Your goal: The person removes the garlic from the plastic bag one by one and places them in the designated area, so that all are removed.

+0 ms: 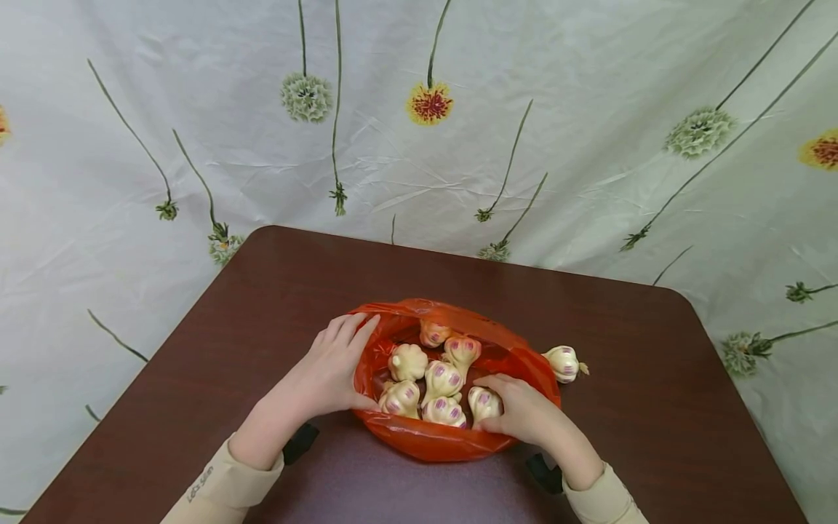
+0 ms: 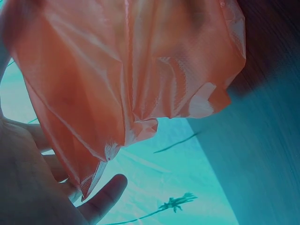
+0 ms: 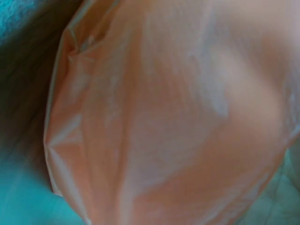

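A red plastic bag [image 1: 435, 444] lies with its mouth wide apart, several garlic bulbs [image 1: 443, 380] inside it. At the bag's left rim is my left hand [image 1: 334, 364], its fingers over the far part and its thumb at the near part. In the left wrist view, bag film [image 2: 89, 93] hangs in front of the left fingers. My right hand [image 1: 527, 415] reaches in over the right rim, thumb and fingers around a garlic bulb [image 1: 483, 404] with purple marks. In the right wrist view, bag film [image 3: 154, 117] hides the right fingers.
One more garlic bulb [image 1: 564, 363] lies outside the bag, just past its right rim. Everything stands on a dark brown table [image 1: 314, 269] with rounded far corners. Behind it hangs a pale curtain [image 1: 393, 160] with dandelion prints.
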A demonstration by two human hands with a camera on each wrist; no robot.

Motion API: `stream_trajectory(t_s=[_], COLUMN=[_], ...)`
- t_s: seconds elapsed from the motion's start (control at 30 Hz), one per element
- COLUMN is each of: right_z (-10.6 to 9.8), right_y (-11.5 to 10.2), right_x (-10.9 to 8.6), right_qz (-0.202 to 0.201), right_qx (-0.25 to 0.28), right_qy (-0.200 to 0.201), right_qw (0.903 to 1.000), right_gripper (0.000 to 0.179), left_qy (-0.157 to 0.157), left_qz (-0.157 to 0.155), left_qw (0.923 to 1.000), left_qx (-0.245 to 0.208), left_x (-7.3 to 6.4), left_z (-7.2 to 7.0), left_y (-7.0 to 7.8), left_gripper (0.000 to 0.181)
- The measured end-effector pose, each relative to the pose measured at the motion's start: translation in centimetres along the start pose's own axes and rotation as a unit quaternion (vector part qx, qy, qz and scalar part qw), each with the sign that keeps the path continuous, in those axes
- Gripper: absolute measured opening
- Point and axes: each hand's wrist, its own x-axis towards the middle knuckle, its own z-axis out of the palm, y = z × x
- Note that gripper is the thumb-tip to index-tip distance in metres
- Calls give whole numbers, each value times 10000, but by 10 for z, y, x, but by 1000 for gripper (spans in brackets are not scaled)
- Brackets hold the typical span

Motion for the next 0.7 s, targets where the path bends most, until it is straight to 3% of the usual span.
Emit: stream_trajectory(t_s=[0.13, 0.43, 0.7], right_z=[1, -11, -29], right_y=[1, -6, -14], right_x=[0, -3, -9], right_qz=[-107, 147, -240], right_qx=[-100, -49, 247], right_qy=[237, 734, 1477], right_qw=[9996, 9972, 9884], right_gripper=[54, 56, 60], left_qy=[-27, -70, -38], left_qz=[-31, -74, -105], left_qw=[10000, 9999, 9999], left_qx=[20, -62, -113], left_x=[0, 2, 2], left_z=[-2, -5, -6], left_y=[1, 2, 2], left_gripper=[120, 120, 118])
